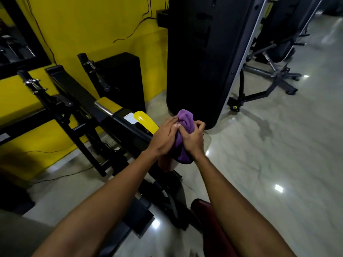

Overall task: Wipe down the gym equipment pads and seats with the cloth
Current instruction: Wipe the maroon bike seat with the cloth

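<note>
A bunched purple cloth (183, 125) is held up in front of me between both hands. My left hand (163, 138) grips its left side with curled fingers. My right hand (194, 140) grips its right side, thumb and fingers wrapped round the fabric. Below the hands a dark red pad (166, 164) shows partly, mostly hidden by the cloth and my wrists. Another dark red seat (213, 227) lies under my right forearm at the bottom.
A black machine frame (83, 101) with a yellow handle (145, 121) runs to the left against the yellow wall (104, 30). A tall black weight-stack shroud (206, 58) stands straight ahead. More equipment (274, 71) sits at the back right on the glossy grey floor (269, 164).
</note>
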